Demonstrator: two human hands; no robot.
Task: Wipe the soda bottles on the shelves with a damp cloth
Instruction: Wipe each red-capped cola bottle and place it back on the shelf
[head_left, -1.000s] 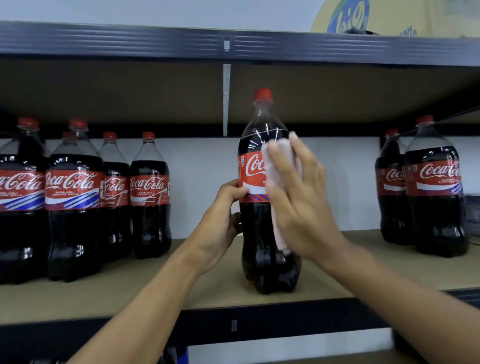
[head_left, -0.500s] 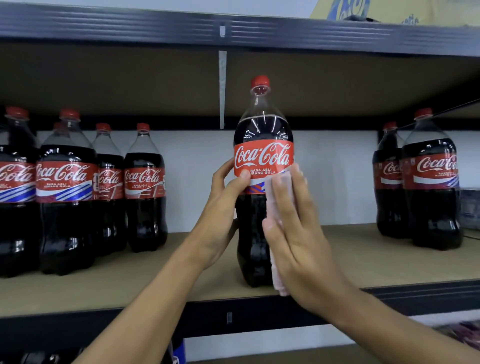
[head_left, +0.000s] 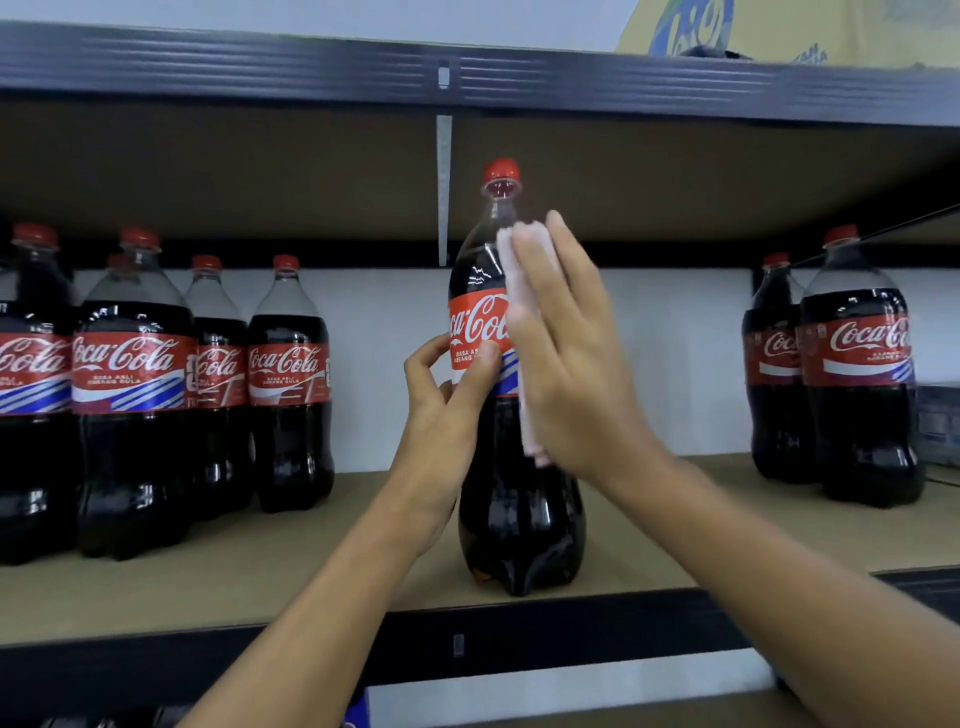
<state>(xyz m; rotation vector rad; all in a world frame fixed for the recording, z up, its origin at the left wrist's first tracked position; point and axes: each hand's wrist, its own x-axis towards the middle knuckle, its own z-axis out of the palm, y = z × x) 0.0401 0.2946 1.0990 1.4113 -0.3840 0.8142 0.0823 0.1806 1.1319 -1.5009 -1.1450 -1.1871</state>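
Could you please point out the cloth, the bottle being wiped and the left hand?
cloth (head_left: 519, 234): head view, its top edge.
bottle (head_left: 519, 519): head view, its dark lower body.
left hand (head_left: 436, 431): head view, the back of the hand.

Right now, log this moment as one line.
step: wiping | left hand: holds bottle | right hand: presses cloth on bottle | bottle: upright on shelf

Eight soda bottles (head_left: 519, 509), one cloth (head_left: 521, 270)
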